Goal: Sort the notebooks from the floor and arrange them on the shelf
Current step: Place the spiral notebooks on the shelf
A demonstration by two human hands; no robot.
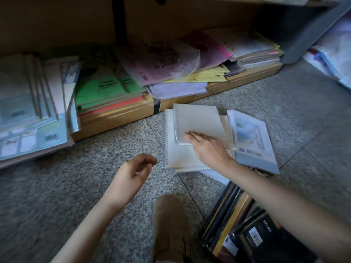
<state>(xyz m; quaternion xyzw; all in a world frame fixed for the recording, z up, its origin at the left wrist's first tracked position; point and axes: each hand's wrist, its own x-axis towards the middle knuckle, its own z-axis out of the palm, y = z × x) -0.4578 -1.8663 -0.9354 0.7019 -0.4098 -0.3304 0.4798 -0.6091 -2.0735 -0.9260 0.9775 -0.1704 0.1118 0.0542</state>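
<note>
While the right hand (209, 149) presses the top spiral notebook (197, 120), the left hand (133, 173) hovers.
Right fingers (191, 136) straight and flat; left fingers (146, 160) loosely curled, empty.

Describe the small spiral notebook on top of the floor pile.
The small notebook has a plain, pale grey-white cover, perhaps card or plastic, and a wire spiral down its left edge. It is closed and lies flat, slightly turned, on a larger spiral notebook. The right hand rests straight fingers on its near edge. A blue-covered book lies to its right; whether they touch is unclear.
</note>
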